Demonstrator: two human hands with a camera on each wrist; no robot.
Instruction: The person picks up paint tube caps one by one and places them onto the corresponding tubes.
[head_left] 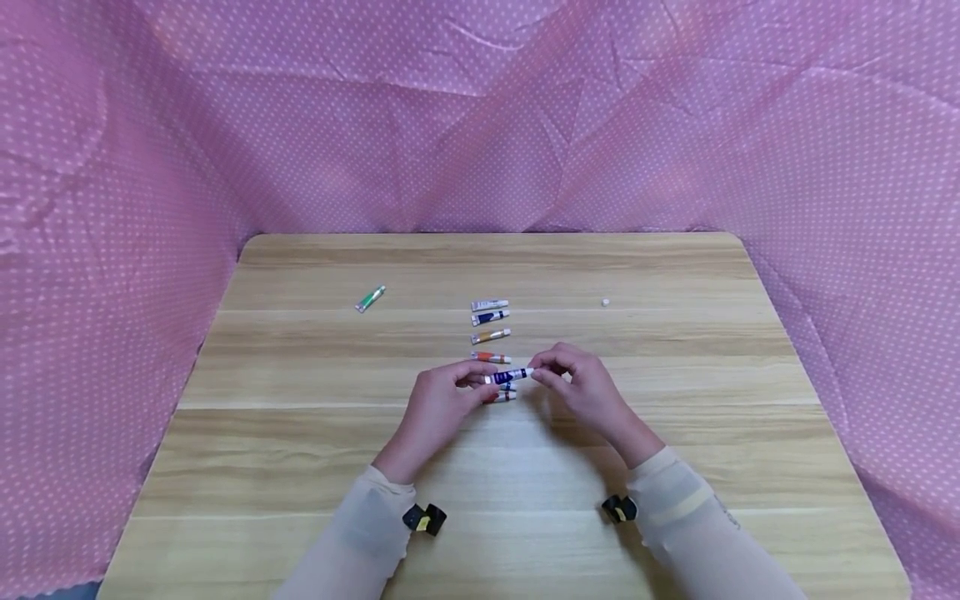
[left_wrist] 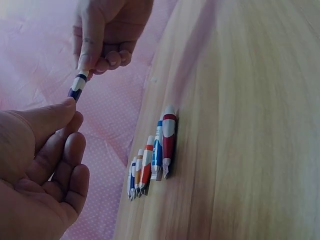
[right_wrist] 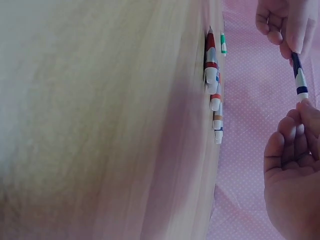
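Above the middle of the table, my left hand [head_left: 441, 407] pinches the body of a dark purple-blue paint tube [head_left: 512, 377] between thumb and fingers. The thumb and fingertips of my right hand [head_left: 588, 392] pinch its white cap end. In the left wrist view the tube [left_wrist: 76, 92] slants between both hands. Under and just beyond the hands lies a column of paint tubes: red [left_wrist: 169, 137], blue [left_wrist: 158, 147], orange [head_left: 491, 357], ochre [head_left: 491, 337], dark blue [head_left: 489, 318] and white [head_left: 490, 305]. My left hand partly covers the nearer ones in the head view.
A green paint tube [head_left: 371, 299] lies apart at the back left of the wooden table [head_left: 300, 467]. At the back right is a small white piece [head_left: 605, 302], shaped like a cap. A pink dotted cloth [head_left: 480, 125] hangs around the table's back and sides.
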